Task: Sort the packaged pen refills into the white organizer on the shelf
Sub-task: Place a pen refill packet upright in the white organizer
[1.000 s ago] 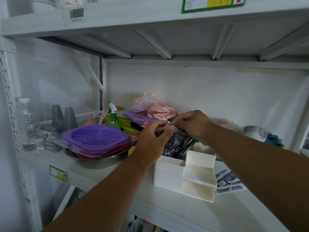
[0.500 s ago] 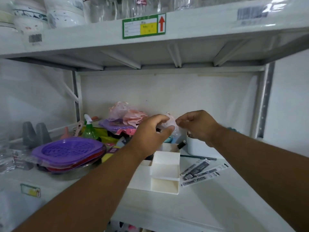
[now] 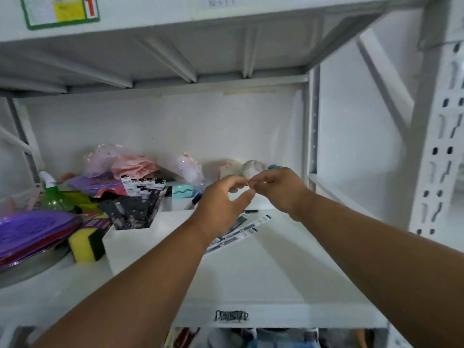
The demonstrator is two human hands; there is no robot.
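White metal makes up the big shelf (image 3: 263, 280), and all the things sit on its board. Two bare arms reach in over it. At the far left lies a stack of purple plates (image 3: 30, 232), and a yellow and black sponge (image 3: 86, 244) stands just beside them. Next to the sponge is the white organizer (image 3: 140, 243). Its back left part is full of dark pen refill packs (image 3: 135, 209) that stick up out of it. More flat pen refills (image 3: 241, 231) lie loose on the shelf board, just right of the organizer and partly under the left arm. Pink bags (image 3: 125, 164) are piled at the back wall.

Above the loose refills, the left hand (image 3: 221, 207) and the right hand (image 3: 278, 188) meet in the air. Their fingertips come together in a pinch. Whatever may be between them is too small and blurry to see, so I cannot tell if they hold anything.
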